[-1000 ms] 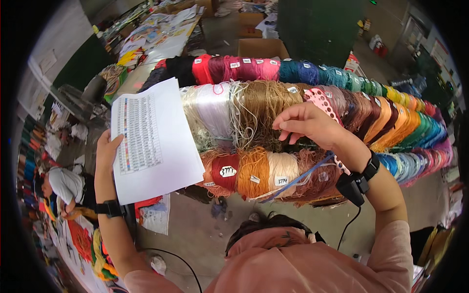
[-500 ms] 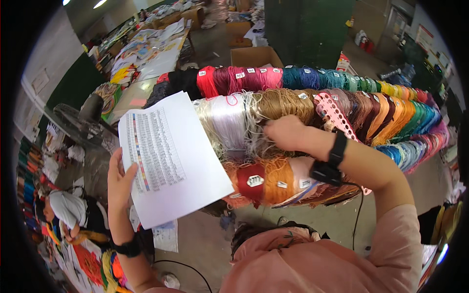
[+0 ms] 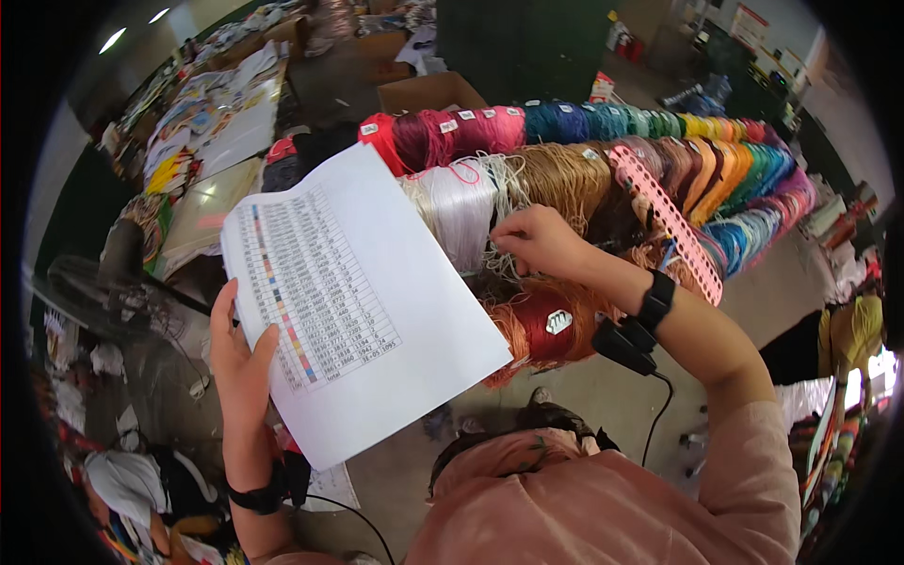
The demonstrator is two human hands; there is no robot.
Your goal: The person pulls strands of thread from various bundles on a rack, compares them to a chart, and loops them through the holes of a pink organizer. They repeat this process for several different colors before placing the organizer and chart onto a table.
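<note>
My left hand (image 3: 241,353) grips printed paper sheets (image 3: 414,367) at their left edge, thumb on top. A table with a column of small coloured cells fills the page's left part. My right hand (image 3: 544,243) is closed, fingertips pinched together, in front of a white thread hank (image 3: 457,212) and loose cream strands (image 3: 504,188). Whatever those fingers hold, if anything, is too small to make out. Behind it sits a tan hank (image 3: 563,179); below it, a dark red hank (image 3: 546,315) with a white tag. A pink strip with holes (image 3: 669,221) slants across the rack, right of the hand.
Tagged hanks in many colours (image 3: 603,122) line the long rack ahead. A cardboard box (image 3: 428,91) stands behind it. At left are a fan (image 3: 122,250) and a table with piled cloth (image 3: 231,132). Another person (image 3: 127,485) is at lower left.
The view has shifted, with the rack now further left. My right hand has drawn back slightly from the hanks, and the sheets appear larger and closer.
</note>
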